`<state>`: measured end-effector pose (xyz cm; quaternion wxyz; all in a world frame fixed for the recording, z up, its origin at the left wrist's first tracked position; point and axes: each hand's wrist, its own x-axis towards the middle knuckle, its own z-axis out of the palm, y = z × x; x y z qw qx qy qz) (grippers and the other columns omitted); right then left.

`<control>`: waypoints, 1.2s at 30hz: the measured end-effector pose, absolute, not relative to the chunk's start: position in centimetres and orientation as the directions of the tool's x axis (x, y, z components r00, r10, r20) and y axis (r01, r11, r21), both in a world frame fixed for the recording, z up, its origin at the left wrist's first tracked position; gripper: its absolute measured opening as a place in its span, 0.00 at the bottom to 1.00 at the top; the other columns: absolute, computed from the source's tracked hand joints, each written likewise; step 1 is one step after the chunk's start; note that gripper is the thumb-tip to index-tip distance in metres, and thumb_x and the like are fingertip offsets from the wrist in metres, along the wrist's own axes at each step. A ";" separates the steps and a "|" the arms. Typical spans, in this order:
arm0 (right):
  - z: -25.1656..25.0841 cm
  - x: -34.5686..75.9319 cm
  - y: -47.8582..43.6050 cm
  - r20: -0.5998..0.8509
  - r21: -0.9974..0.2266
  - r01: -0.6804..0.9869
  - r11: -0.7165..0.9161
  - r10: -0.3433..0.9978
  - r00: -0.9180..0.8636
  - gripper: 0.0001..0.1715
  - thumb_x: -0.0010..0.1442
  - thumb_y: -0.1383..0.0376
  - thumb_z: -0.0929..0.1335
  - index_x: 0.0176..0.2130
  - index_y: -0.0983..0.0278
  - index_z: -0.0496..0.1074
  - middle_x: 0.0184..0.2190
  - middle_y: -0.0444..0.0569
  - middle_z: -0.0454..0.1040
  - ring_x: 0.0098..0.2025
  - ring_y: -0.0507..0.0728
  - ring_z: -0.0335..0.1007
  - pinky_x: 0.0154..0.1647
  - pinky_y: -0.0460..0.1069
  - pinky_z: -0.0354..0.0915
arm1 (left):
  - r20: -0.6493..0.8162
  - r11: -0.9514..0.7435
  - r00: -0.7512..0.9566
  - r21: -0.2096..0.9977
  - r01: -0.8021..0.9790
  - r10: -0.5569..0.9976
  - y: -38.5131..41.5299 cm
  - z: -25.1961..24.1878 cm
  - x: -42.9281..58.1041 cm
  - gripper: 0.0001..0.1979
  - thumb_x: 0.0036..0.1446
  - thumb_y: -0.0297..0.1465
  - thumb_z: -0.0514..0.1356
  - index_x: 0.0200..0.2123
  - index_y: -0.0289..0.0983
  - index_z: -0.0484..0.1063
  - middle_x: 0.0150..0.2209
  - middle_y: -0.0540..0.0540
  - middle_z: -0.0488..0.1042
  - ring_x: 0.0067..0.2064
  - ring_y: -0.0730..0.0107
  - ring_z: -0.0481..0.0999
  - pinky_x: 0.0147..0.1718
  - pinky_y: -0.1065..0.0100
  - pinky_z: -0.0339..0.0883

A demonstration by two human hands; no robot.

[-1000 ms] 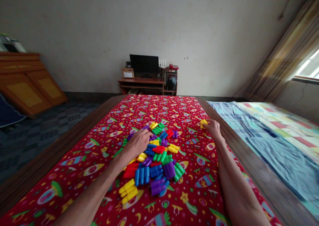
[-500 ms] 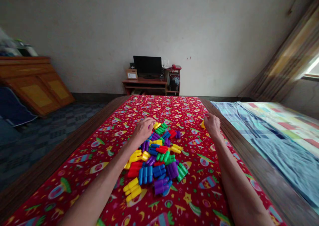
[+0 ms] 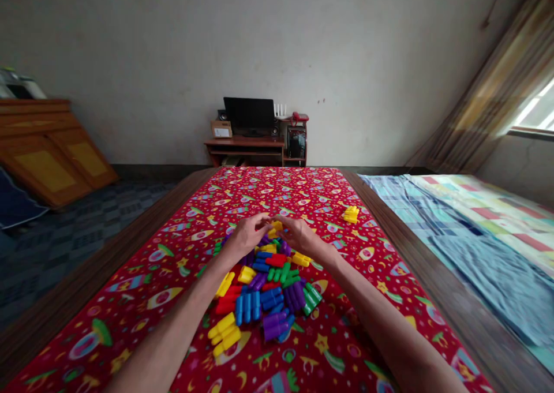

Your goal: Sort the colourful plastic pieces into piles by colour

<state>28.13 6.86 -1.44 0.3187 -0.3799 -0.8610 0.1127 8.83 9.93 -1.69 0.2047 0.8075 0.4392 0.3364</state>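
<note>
Head view: both hands meet over the far end of the block pile (image 3: pixel 272 274). Left hand (image 3: pixel 249 232) part-curled, thumb and fingers bent inward; right hand (image 3: pixel 303 234) bent the same way, facing it. Yellow block (image 3: pixel 275 227) sits right at the fingertips, between the two. Can't tell which hand has hold of it, or whether either grips it; fingers hide the contact.

Pile is mid-surface on red rocket-print cloth (image 3: pixel 277 186): yellow, blue, red, green and purple pieces, mostly lying flat, some overlapping. Near edge: blue block (image 3: pixel 248 307), purple block (image 3: pixel 274 325); yellow pieces (image 3: pixel 227 340) at the near left, green block (image 3: pixel 312 298) at the right. Lone yellow block (image 3: pixel 351 214) on the cloth, far right, well apart from the pile.

Bare wood surface (image 3: pixel 437 283) shows past the cloth. Behind: monitor (image 3: pixel 250 113) against the wall; bed (image 3: pixel 489 237) right, cabinet (image 3: pixel 52 156) left.
</note>
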 end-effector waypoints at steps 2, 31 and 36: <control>-1.2 28.7 7.2 0.437 -0.456 0.649 0.610 0.788 -0.433 0.19 0.60 0.68 0.67 0.52 0.64 0.73 0.30 0.48 0.78 0.30 0.52 0.73 0.32 0.44 0.61 | 0.343 -0.506 0.378 0.664 0.550 0.860 9.6 -1.7 8.5 0.17 0.60 0.41 0.53 0.44 0.36 0.70 0.34 0.45 0.81 0.34 0.62 0.80 0.34 0.65 0.73; 3.5 30.9 4.9 -0.231 -0.297 0.839 0.455 0.818 -0.526 0.10 0.51 0.61 0.74 0.35 0.61 0.79 0.32 0.46 0.79 0.31 0.53 0.71 0.26 0.44 0.58 | 0.028 -0.518 0.536 0.305 0.799 0.844 7.0 0.2 8.8 0.15 0.57 0.42 0.59 0.41 0.40 0.78 0.40 0.44 0.74 0.40 0.61 0.76 0.40 0.66 0.68; 2.0 29.6 3.9 -0.036 -0.200 0.827 0.526 0.839 -0.543 0.12 0.42 0.62 0.78 0.30 0.59 0.79 0.29 0.47 0.78 0.30 0.54 0.71 0.25 0.45 0.58 | 0.128 -0.546 0.530 0.194 0.815 0.838 6.7 0.1 8.6 0.08 0.54 0.35 0.63 0.38 0.41 0.77 0.42 0.44 0.72 0.46 0.58 0.73 0.47 0.63 0.66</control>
